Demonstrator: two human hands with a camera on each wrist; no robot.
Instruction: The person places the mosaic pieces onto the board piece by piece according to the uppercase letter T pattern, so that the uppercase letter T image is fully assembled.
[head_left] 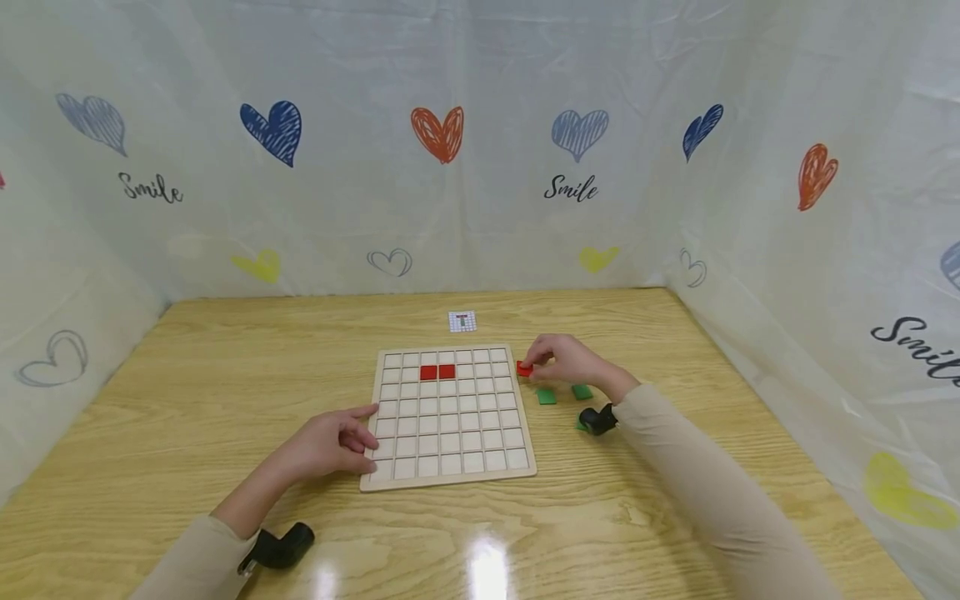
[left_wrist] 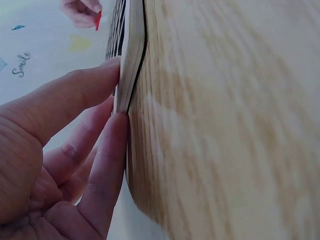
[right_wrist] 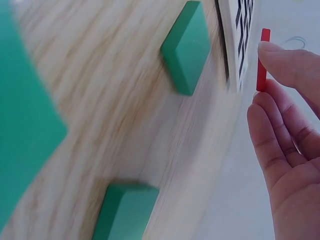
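Note:
My right hand [head_left: 562, 358] pinches a red square tile [head_left: 523, 368] between thumb and fingers, just beyond the right edge of a wooden grid board [head_left: 450, 486]. The right wrist view shows that red tile [right_wrist: 262, 62] edge-on, held off the table. Two red tiles, one [head_left: 428, 372] beside the other [head_left: 447, 372], lie in adjoining cells of the board's second row from the back. At the board's left edge, my left hand [head_left: 333, 442] rests its thumb and fingers, spread apart. In the left wrist view, the fingertips [left_wrist: 118, 120] touch the board's side.
Three green tiles lie on the table right of the board: one [head_left: 547, 397], another [head_left: 581, 391] and a third partly hidden under the right wrist camera [head_left: 597, 419]. Behind the board lies a small pattern card [head_left: 462, 321]. A heart-print curtain [head_left: 495, 225] encloses the wooden table [head_left: 247, 358].

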